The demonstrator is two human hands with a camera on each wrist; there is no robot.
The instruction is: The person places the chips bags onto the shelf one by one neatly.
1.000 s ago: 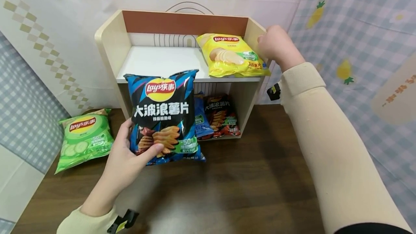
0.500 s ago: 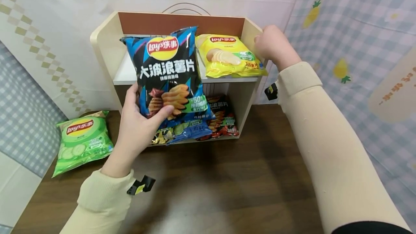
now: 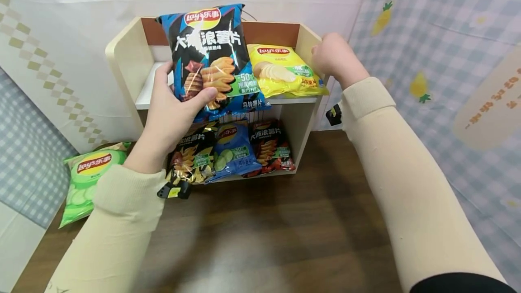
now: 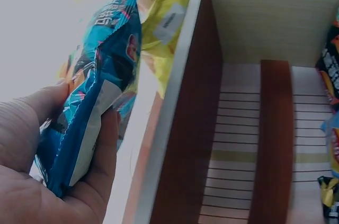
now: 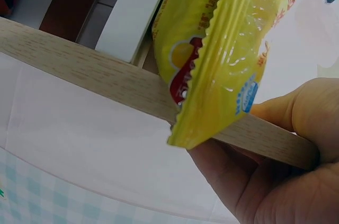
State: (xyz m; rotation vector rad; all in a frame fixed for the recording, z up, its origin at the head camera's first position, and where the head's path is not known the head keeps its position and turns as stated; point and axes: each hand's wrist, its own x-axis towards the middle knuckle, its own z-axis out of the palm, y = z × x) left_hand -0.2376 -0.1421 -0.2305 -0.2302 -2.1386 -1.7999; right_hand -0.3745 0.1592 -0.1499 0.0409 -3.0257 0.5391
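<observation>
My left hand [image 3: 171, 103] holds a blue-and-black chip bag [image 3: 211, 62] by its lower left, thumb in front and fingers behind. The bag stands upright before the left part of the upper shelf [image 3: 147, 92], and the left wrist view shows the chip bag [image 4: 114, 49] edge-on. At the right end, my right hand [image 3: 335, 60] grips the rack's side panel; in the right wrist view the thumb and fingers wrap the panel [image 5: 275, 142]. Beside that hand a yellow chip bag [image 3: 285, 71] lies on the upper shelf, its corner over the panel edge [image 5: 212, 75].
On the lower shelf stand a black-and-gold chip bag [image 3: 191, 155], a blue chip bag [image 3: 234, 150] and a black-and-red chip bag [image 3: 270, 146]. A green chip bag [image 3: 83, 184] lies on the brown wooden surface [image 3: 260, 234] at the left. Patterned cloth [image 3: 439, 71] hangs around the rack.
My left hand has raised the blue-and-black chip bag from before the lower shelf to the upper shelf's height, uncovering the lower bags. My right hand keeps its grip on the side panel.
</observation>
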